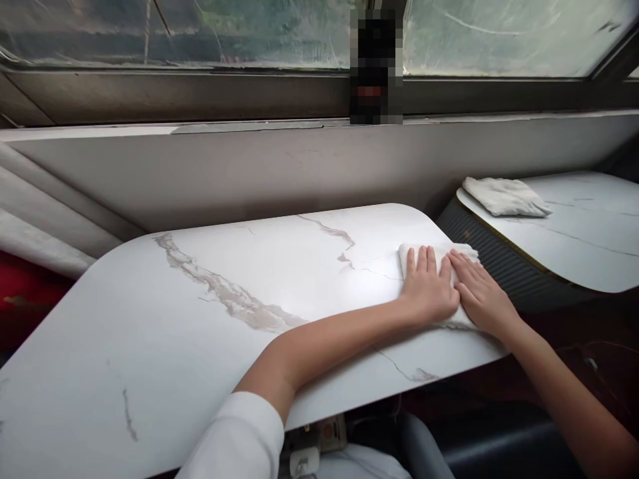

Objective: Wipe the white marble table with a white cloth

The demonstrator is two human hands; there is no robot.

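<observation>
Window (pixel 274 36): runs along far side, above grey wall panel (pixel 279 166).
Near table (pixel 319 289): white, veined, rounded corners; long axis roughly left-right, parallel-ish to wall panel.
Second table (pixel 594 223): beyond the near table's right end, gap between.
Cloth under hands (pixel 442 249): white, looks folded, lies flat on near table at right end, close to edge.
Cloth vs hands: directly beneath both palms, touching; neither hand nearer. Left hand covers left part, right hand covers right part.
Cloth pointing: far edge faces wall panel, near edge faces person; roughly squarish, so long axis can't be told under the hands.
Spare cloth (pixel 506 197): on second table's near-left corner, forward-right of hands, right hand nearer; long axis left-right, right end angled slightly toward person.
Left hand (pixel 430 289): flat, fingers extended toward wall panel, pressing not gripping; forearm crosses near table from white sleeve (pixel 239 432).
Right hand (pixel 482 296): flat, fingers angled forward-left, thumb side against left hand; no grip visible.
</observation>
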